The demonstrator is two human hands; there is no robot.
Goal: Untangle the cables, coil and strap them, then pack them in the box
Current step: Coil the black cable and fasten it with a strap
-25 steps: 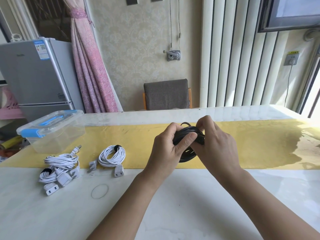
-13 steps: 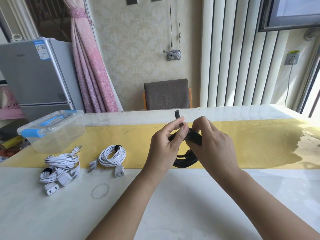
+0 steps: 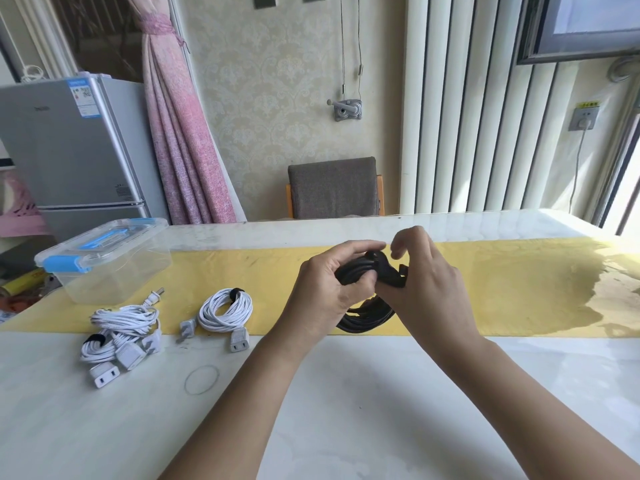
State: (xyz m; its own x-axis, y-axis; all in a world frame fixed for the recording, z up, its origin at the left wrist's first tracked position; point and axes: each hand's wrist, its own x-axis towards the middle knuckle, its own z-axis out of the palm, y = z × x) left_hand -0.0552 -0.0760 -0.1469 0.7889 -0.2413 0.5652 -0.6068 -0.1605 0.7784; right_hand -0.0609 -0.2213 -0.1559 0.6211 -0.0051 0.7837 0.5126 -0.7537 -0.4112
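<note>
A coiled black cable is held above the yellow runner between both hands. My left hand grips the top of the coil, fingers curled round it. My right hand holds the coil's right side at the black strap, its index finger and thumb raised and apart. A strapped white cable coil lies on the runner to the left. Further left lies a pile of two white cables with plugs. The clear box with a blue-latched lid stands at the far left, lid on.
The white marble table carries a yellow runner across its middle. A thin clear ring lies on the table near the front. A grey chair stands behind the table, a fridge at the left.
The strap end that my left hand held up half a second ago has come down onto the coil. My left hand now grips the bundle, and my right hand's fingers have lifted.
</note>
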